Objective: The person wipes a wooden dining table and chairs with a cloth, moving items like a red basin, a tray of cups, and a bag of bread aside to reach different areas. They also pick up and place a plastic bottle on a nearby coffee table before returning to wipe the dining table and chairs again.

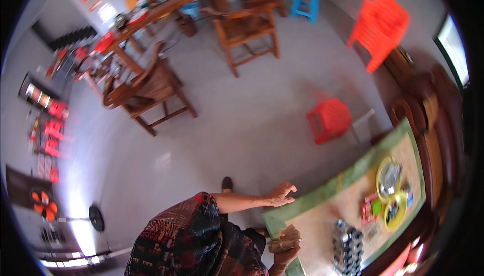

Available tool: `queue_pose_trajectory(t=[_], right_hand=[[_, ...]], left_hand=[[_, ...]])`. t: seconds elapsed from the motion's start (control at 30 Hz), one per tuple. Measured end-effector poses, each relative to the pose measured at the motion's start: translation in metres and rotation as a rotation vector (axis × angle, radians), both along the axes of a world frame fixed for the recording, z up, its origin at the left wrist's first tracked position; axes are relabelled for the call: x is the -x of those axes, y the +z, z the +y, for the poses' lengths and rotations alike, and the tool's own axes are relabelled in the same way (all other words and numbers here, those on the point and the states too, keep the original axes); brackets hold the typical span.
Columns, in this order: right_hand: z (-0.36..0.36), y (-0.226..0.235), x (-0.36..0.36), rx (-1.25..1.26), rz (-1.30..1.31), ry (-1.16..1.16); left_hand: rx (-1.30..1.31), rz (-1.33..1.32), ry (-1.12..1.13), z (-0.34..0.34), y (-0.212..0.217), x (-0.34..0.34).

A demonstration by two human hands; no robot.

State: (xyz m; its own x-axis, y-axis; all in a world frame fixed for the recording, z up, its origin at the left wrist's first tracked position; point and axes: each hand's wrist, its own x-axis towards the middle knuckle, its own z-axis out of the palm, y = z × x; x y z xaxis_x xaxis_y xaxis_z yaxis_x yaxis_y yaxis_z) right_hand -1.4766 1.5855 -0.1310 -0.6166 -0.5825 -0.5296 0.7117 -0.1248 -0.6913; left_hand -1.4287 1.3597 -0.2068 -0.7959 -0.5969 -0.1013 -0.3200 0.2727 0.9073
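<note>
My left hand (282,194) reaches out past the near end of a table (333,188) with a green border and a pale top. Its fingers are apart and it holds nothing. Lower down, at the table's corner, my right hand (286,259) is closed around a crumpled tan cloth (285,239), which could also be paper. Part of that hand is hidden by the bundle. On the tabletop stand a group of clear bottles (348,248), a red packet (369,209) with a green item beside it, and two yellow baskets (377,179) with small things in them.
A red stool (330,119) stands on the grey floor beyond the table. Stacked red chairs (380,26) and a blue stool (305,4) are farther back. Wooden chairs (247,29) stand by a long cluttered wooden table (166,6). A brown sofa (446,119) lines the right side.
</note>
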Motion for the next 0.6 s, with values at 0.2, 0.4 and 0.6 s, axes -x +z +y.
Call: queue_pose_trajectory(t=[0.2, 0.4, 0.6], right_hand=[[-0.206, 0.048, -0.072, 0.252, -0.168, 0.548], [-0.359, 0.008, -0.131, 0.054, -0.159, 0.819], [-0.480, 0.027, -0.159, -0.047, -0.135, 0.785]], left_hand=[[0.035, -0.076, 0.418, -0.157, 0.031, -0.201], [-0.059, -0.102, 0.960, -0.235, 0.045, -0.340], [-0.029, 0.049, 1.092, -0.308, 0.060, -0.388]])
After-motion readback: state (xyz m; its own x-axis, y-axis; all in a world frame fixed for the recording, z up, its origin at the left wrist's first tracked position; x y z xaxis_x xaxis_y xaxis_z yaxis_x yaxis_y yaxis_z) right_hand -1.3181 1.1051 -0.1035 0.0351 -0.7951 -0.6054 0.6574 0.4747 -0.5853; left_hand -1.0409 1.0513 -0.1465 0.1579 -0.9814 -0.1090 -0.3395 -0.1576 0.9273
